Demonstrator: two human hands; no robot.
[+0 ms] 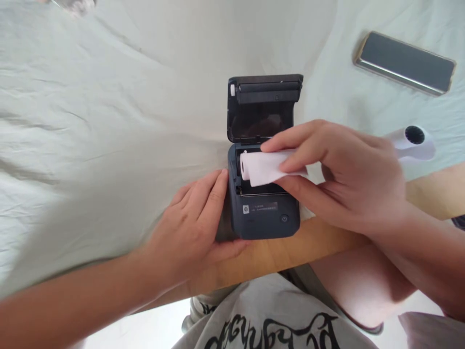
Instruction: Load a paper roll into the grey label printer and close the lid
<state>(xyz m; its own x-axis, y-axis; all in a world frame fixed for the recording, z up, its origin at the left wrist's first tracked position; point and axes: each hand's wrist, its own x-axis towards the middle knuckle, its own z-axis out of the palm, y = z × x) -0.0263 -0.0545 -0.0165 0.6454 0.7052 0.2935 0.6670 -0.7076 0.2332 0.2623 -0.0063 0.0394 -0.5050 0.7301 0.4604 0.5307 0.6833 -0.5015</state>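
A dark blue portable thermal printer (259,223) sits near the table's front edge, its black lid (263,111) standing open at the back. My left hand (198,218) braces the printer, fingers along its left side and the thumb at its front corner. Pinched between the thumb and fingers of my right hand (348,174) is a small white paper roll (263,167), its loose end hanging over the front. The roll is at the printer's paper compartment; its right end is hidden by my fingers, so I cannot tell whether it is fully seated.
Behind my right hand lies another white paper roll (430,148) with a black core. A dark phone-like slab (407,63) in a clear case rests at the upper right. Pale wrinkled cloth (145,121) covers the table, with its wooden edge (254,261) exposed along the front.
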